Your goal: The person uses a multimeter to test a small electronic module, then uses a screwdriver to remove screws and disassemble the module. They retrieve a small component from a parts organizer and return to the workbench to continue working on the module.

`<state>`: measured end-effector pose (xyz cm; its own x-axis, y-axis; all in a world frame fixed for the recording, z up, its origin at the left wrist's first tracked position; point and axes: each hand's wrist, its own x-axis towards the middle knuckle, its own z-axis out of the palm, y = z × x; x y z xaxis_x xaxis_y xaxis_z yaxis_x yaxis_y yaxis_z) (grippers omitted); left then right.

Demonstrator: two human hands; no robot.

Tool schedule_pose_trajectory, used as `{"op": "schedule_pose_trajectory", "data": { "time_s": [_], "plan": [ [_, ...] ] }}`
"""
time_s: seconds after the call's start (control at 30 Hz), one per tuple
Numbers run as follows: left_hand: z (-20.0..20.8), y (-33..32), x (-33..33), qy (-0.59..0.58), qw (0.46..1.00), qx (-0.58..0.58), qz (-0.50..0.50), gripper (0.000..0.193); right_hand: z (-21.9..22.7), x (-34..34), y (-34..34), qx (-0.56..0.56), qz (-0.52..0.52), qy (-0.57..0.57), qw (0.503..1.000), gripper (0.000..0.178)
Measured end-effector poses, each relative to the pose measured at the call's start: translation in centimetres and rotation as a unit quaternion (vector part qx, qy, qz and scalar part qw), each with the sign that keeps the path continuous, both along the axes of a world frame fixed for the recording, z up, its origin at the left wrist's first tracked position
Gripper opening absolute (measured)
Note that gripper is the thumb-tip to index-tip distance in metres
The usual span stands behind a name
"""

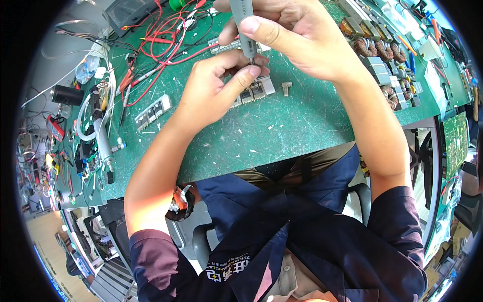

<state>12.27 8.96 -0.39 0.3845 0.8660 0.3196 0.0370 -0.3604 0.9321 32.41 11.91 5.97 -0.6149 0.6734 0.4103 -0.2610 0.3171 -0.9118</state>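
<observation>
A grey pen-shaped electric screwdriver [243, 22] stands nearly upright in my right hand [312, 43], the thumb pressed along its body. Its thin bit points down at a pale block-like part with dark recesses [257, 90] lying on the green mat. Close around the bit's tip, my left hand [209, 93] pinches with thumb and forefinger; what sits between them is hidden. Part of the block is covered by that hand. Just right of the block lies a small pale T-shaped piece [286, 89]. A similar pale block [153, 111] rests left of my left forearm.
Tangled red and black test leads [161, 43] spread over the back left of the green mat [241, 146]. Copper-wound coils [383, 50] and boards crowd the right side. Tubing with a grey cylinder [102, 138] lies at the left edge.
</observation>
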Motion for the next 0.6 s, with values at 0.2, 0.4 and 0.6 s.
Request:
{"op": "schedule_pose_trajectory", "data": {
  "time_s": [0.2,0.4,0.6],
  "plan": [
    [0.3,0.4,-0.7,0.119,0.989,0.068,0.051,0.021,-1.2,-0.7,0.0,0.001,-0.021,0.064,0.998,0.049],
    [0.2,0.1,-0.1,0.109,0.988,0.070,0.088,0.025,-2.2,-1.4,1.4,0.074,-0.064,0.053,0.994,0.040],
    [0.3,0.6,-0.4,0.098,0.993,0.045,0.052,0.024,-0.5,0.1,0.0,-0.027,-0.001,-0.003,1.000,0.028]
  ]
}}
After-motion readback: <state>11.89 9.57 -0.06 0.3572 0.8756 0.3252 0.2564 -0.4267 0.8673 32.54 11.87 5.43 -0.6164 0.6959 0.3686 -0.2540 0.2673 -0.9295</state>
